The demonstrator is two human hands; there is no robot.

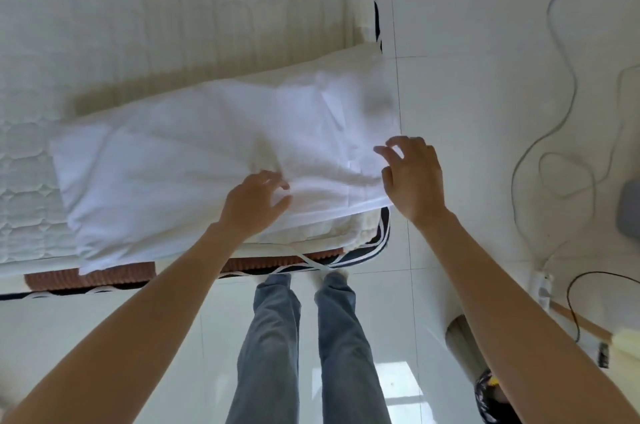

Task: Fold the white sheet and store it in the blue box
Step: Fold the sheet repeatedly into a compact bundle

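Observation:
The white sheet (180,160) lies folded into a long band across the near corner of the bed, running from lower left to upper right. My left hand (254,203) rests flat on the sheet's near edge, fingers spread. Over the sheet's right end hovers my right hand (414,177), fingers apart and curled, its palm at the folded edge near the bed corner. Neither hand clearly pinches the cloth. No blue box is in view.
The quilted white mattress (138,7) fills the upper left, with a black-and-white trimmed bed edge (375,7). On the white tiled floor (467,42) to the right lie grey cables (561,104), a power strip (542,285) and a grey object (630,212). My legs stand below the bed corner.

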